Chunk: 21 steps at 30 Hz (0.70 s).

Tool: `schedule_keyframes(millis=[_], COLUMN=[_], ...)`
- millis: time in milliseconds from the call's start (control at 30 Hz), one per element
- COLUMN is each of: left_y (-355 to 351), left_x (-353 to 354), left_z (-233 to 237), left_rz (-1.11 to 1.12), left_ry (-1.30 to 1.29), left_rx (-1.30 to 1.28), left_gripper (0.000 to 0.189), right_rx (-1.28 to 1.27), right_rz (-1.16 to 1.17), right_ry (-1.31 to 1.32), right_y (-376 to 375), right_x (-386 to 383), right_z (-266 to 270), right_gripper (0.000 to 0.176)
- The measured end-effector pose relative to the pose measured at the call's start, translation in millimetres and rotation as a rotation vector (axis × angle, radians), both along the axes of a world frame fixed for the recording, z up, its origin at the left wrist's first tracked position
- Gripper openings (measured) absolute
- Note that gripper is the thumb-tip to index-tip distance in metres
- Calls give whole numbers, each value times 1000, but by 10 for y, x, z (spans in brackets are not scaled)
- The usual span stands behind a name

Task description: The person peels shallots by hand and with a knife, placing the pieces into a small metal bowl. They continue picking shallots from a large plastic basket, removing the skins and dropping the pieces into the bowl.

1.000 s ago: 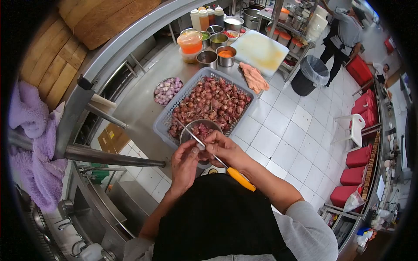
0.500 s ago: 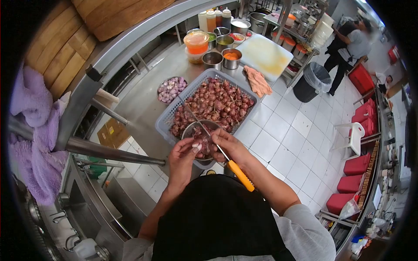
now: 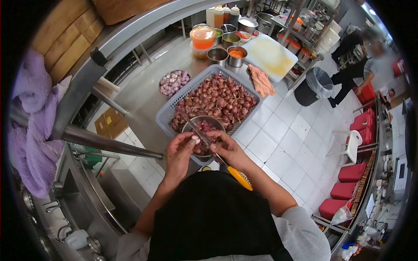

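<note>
My left hand [image 3: 179, 153] is closed on a pale, partly peeled shallot [image 3: 196, 139], held between thumb and fingertips. In my right hand [image 3: 228, 148] is a knife with a yellow handle [image 3: 239, 178]; its blade [image 3: 190, 123] points away from me and to the left, close by the shallot. Just beneath both hands, a metal bowl [image 3: 223, 126] with reddish skins in it rests at the near end of a grey plastic basket [image 3: 164, 114]. Many unpeeled red shallots [image 3: 217, 98] fill the basket. Left of it stands a bowl of peeled shallots [image 3: 174, 82].
On the steel table [image 3: 139, 102] are an orange-filled tub [image 3: 203, 38], metal pots, sauce bottles [image 3: 218, 16], a white cutting board [image 3: 270, 56] and an orange cloth [image 3: 261, 81]. A black bin [image 3: 308, 89] stands on the tiled floor. Another person [image 3: 365, 71] bends near red containers.
The shallot shows paler and clearer in my left fingers, and my right hand has drawn slightly away from it. In the background, a person has bent down towards a red container.
</note>
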<state>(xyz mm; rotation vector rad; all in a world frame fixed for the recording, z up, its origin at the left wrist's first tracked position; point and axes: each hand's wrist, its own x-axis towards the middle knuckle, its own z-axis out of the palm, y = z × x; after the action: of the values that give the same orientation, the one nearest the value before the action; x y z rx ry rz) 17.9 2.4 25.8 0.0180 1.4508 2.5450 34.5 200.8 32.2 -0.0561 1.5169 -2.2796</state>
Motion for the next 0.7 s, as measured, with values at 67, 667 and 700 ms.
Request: schedule_keyframes(millis=[67, 667, 700], left_y=[11, 26, 19], left_x=[16, 65, 64], left_z=[9, 101, 112], left_rz=[3, -31, -53], left_ry=[-4, -56, -61], left_rx=[25, 114, 127], left_gripper=[21, 25, 24], right_rx=[-2, 120, 93], right_rz=[47, 54, 92], right_ry=[96, 280, 242], right_y=[4, -55, -37], right_x=[53, 138, 137], right_z=[86, 305, 306], right_gripper=[45, 45, 44])
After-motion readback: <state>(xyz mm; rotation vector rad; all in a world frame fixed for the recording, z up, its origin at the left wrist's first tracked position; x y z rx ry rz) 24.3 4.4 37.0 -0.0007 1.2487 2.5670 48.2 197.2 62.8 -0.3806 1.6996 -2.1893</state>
